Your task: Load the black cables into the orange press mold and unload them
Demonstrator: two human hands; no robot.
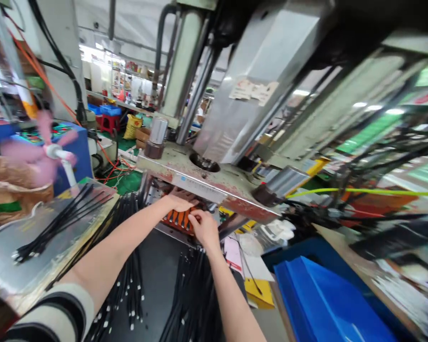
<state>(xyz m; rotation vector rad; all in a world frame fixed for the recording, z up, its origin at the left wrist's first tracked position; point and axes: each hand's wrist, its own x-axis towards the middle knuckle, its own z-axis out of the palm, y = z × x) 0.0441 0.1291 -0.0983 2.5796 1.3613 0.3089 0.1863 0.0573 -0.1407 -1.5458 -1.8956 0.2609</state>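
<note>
Hands meet at the orange slotted mould fixture [178, 219] under the grey metal press plate [214, 183]; our left hand [178, 203] lies flat on it; our right hand [204, 228] pinches something there, though what we cannot tell; black cables [194, 289] hang below.

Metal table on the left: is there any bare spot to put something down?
Yes. The shiny metal table is bare in front of the bundle of black cables. It is crowded where the left hand and right hand meet at the orange mould.
</note>
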